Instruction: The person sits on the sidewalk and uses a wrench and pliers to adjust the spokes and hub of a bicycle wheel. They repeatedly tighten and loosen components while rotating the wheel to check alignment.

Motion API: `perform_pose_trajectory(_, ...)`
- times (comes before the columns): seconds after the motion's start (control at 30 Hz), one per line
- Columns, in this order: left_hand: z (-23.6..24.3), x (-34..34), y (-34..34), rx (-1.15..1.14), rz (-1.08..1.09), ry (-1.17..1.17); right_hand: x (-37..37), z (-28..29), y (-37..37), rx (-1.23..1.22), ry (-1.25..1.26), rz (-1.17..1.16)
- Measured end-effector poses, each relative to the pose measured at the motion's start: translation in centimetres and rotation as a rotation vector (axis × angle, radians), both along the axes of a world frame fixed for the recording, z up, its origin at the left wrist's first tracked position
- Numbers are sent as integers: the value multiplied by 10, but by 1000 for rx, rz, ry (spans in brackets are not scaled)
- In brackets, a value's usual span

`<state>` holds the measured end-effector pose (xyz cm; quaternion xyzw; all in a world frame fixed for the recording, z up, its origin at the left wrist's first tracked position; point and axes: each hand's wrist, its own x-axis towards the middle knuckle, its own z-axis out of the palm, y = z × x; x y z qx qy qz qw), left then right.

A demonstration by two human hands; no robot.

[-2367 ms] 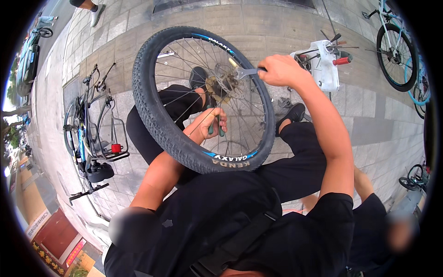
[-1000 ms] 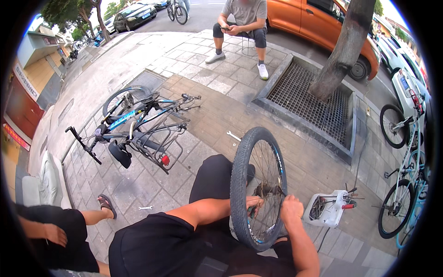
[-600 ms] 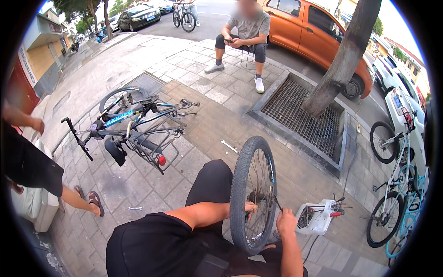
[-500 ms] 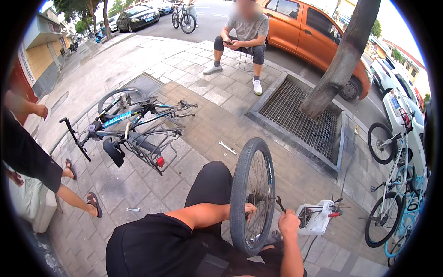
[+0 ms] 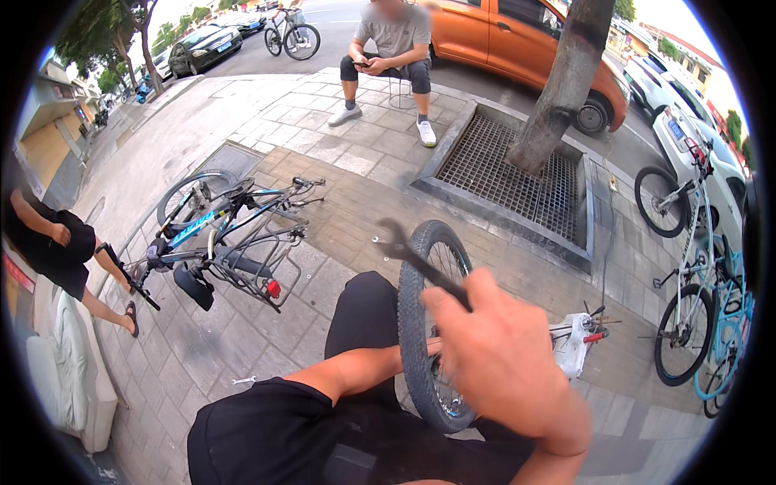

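Observation:
I hold a dark open-ended wrench (image 5: 423, 263) in my right hand (image 5: 495, 343), raised close to the camera with its fingers curled round the handle. Below it a bicycle wheel (image 5: 418, 354) with a knobby black tyre stands upright between my legs. My left forearm reaches to the wheel, where my left hand (image 5: 433, 347) is mostly hidden behind tyre and right hand, so its fingers cannot be made out. A small silver wrench (image 5: 244, 380) lies on the paving beside my black-clad left side.
A wheel-less blue-black bicycle (image 5: 206, 234) lies left. A white plastic tool container (image 5: 574, 343) and standing bicycles (image 5: 683, 331) are right. A seated person (image 5: 388, 44) faces me near a grated tree pit (image 5: 424, 174) and orange car (image 5: 517, 44). Another person (image 5: 65, 250) stands left beside a mattress-like cushion (image 5: 69, 388).
My right hand has lifted the wrench away from the wheel's hub toward the camera. The view has tilted up from the wheel to the street. The person at left has shifted position.

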<state>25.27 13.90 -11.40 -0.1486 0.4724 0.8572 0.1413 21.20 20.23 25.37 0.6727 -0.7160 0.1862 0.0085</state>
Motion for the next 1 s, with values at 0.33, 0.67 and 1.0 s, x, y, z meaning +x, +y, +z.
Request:
perform_pose_trajectory(0.33,42,-20,55,-32,-335,254,56,73,-6,-341,357,248)
perform_pose_trajectory(0.67,1,7,-7,-69,-63,-22,39,5,-48,-293,334,306)
perform_pose_trajectory(1.0,-18,17,-31,-187,30,-7,-33,-100,11,-67,-249,-324)
